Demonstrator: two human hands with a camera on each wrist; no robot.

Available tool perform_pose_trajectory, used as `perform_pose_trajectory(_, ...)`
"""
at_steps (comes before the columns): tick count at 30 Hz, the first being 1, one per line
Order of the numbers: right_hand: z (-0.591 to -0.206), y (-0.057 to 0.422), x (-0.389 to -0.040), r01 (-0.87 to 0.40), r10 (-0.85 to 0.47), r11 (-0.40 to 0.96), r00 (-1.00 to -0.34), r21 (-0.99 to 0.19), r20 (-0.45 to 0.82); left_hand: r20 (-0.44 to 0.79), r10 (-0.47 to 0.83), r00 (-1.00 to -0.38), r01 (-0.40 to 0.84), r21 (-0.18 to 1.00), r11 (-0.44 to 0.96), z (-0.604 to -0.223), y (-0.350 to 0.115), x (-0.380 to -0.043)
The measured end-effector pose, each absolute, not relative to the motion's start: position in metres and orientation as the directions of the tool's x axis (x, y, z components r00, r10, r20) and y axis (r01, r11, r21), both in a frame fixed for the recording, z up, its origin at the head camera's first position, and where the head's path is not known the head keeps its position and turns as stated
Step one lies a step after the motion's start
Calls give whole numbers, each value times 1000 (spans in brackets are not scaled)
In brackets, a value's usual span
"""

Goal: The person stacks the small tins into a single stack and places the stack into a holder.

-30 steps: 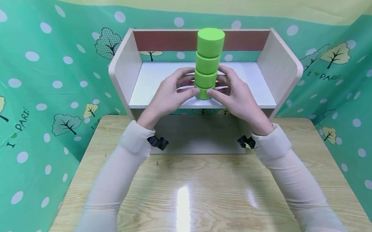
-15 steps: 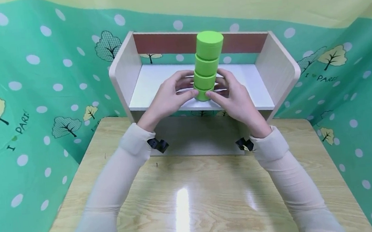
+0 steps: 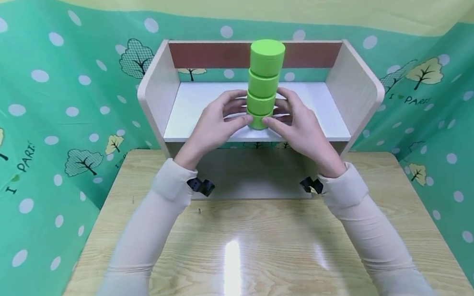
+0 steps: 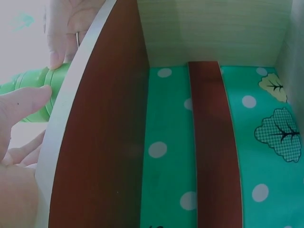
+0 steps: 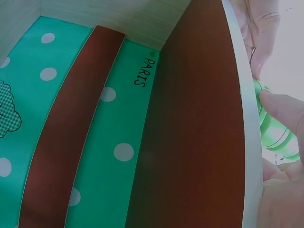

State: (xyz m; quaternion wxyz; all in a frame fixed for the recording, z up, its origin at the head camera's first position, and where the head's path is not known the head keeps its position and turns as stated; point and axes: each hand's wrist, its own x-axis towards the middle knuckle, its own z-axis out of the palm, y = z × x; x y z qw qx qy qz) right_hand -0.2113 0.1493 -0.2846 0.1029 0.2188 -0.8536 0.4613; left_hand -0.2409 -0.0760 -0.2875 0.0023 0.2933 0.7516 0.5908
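A tower of several bright green round containers (image 3: 263,87) stands on the white upper shelf (image 3: 196,92), close to its front edge, with a flat top on the highest one. My left hand (image 3: 223,118) holds the lowest container from the left, thumb at the front and fingers reaching behind. From the right, my right hand (image 3: 301,122) grips the same container in a mirrored way. In the left wrist view the thumb and a fingertip touch the green container (image 4: 57,85). The right wrist view shows only a slice of the green tower (image 5: 273,128) past the shelf edge.
The small shelf unit has upright side panels (image 3: 354,85) and a reddish-brown back rail (image 3: 210,54). Below the shelf is a shaded lower compartment (image 3: 252,170). The unit stands on a wooden table (image 3: 267,270), with a dotted green cloth (image 3: 50,187) behind and beside it.
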Motion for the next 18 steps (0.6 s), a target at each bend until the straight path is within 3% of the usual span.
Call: perform_pose_trajectory(18,-286,150,-210,-476,-264,496,-880,-726,396,356,431,-829,447,885,130,-287,-75,-239)
